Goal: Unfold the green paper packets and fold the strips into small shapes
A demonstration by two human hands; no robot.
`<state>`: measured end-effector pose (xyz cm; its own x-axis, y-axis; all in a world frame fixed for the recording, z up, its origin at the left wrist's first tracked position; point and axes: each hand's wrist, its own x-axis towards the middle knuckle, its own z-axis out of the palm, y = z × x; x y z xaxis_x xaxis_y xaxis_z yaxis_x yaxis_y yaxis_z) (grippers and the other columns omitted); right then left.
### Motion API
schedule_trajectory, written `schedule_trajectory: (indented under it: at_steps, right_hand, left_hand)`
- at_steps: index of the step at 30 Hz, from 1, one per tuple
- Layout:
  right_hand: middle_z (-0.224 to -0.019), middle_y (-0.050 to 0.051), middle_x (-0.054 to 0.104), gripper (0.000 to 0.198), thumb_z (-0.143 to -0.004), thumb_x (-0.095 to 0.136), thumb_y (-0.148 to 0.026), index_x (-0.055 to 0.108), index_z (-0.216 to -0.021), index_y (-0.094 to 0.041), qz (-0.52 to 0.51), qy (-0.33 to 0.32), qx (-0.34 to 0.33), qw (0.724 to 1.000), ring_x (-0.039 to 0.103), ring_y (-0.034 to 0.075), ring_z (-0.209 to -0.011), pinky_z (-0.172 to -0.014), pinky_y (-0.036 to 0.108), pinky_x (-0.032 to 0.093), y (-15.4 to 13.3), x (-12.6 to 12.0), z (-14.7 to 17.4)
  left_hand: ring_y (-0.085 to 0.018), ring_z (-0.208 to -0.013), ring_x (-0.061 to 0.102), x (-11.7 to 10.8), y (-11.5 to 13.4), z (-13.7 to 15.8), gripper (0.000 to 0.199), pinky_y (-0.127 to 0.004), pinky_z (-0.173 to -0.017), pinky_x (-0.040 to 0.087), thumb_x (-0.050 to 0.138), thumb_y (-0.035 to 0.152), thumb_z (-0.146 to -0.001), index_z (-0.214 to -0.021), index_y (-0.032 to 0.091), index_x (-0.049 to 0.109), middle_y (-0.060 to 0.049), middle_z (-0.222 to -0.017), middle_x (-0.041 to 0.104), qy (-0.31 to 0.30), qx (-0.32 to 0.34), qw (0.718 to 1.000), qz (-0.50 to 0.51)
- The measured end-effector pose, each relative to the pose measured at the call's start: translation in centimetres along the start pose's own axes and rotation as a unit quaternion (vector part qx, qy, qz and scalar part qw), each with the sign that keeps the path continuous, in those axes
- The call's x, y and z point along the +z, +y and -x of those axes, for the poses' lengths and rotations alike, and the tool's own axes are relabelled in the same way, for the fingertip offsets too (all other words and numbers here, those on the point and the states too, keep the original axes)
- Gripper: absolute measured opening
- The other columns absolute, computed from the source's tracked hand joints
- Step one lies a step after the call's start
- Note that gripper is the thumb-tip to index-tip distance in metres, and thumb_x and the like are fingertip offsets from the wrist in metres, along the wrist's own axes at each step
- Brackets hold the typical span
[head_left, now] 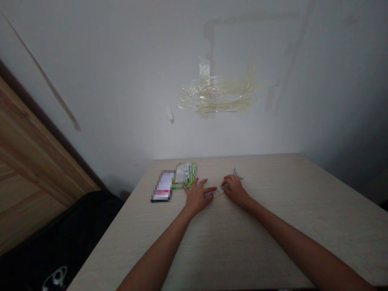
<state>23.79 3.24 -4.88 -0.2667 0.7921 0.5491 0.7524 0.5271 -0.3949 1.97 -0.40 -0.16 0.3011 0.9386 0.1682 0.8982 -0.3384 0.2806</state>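
A small printed strip of paper [217, 192] lies on the table between my two hands. My left hand [197, 197] is spread out, its index finger and thumb pressing the strip's left end, its other fingers reaching toward a stack of green printed packets [184, 173]. Curled over the strip's right end, my right hand [237, 191] has its fingertips pinched on the paper. Just beyond the right hand sits a small pointed piece of folded paper [235, 173], partly covered by the fingers.
A phone [163, 186] with a lit, blurred screen lies left of the packets. The pale wooden table [236, 242] meets a wall [121, 81] bearing old clear tape [218, 95]. Dark cloth [75, 226] and a wooden panel [33, 161] stand at left.
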Motion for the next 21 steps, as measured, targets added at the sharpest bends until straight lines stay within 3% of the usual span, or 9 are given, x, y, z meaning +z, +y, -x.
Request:
schedule_trajectory:
  at_steps: [21]
  right_hand:
    - [-0.087, 0.006, 0.062, 0.007, -0.083, 0.056, -0.013, 0.060, -0.085, -0.017, -0.066, -0.033, -0.012, 0.997, 0.057, 0.021, -0.087, -0.083, 0.040, 0.048, -0.66, -0.77, -0.11]
  left_hand:
    - [-0.035, -0.142, 0.024, -0.27, 0.13, 0.14, 0.032, -0.077, -0.105, -0.007, 0.057, 0.047, -0.087, -0.117, 0.057, 0.060, 0.005, -0.146, 0.047, 0.002, 0.005, 1.000, 0.003]
